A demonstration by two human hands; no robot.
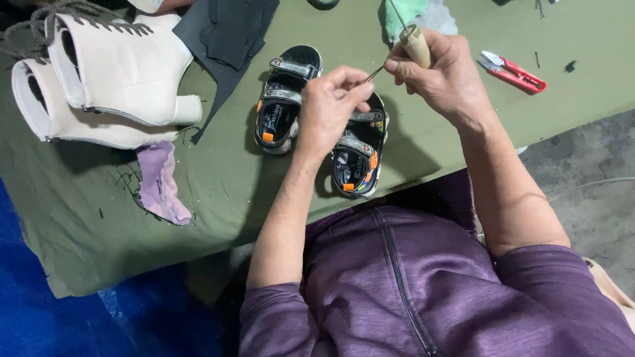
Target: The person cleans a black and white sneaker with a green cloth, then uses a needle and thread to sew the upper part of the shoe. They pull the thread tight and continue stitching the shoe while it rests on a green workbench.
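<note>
Fingers of the left hand (329, 106) pinch the metal tip of a wooden-handled awl (415, 45), which the right hand (440, 73) grips, above two small sandals (359, 149) near the table's (218, 178) front edge, seemingly steadying it.

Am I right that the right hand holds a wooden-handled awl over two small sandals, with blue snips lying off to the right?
Nearly. The head view shows the snips are red, not blue. The rest holds: the right hand grips the awl above the two sandals, snips to the right.
</note>
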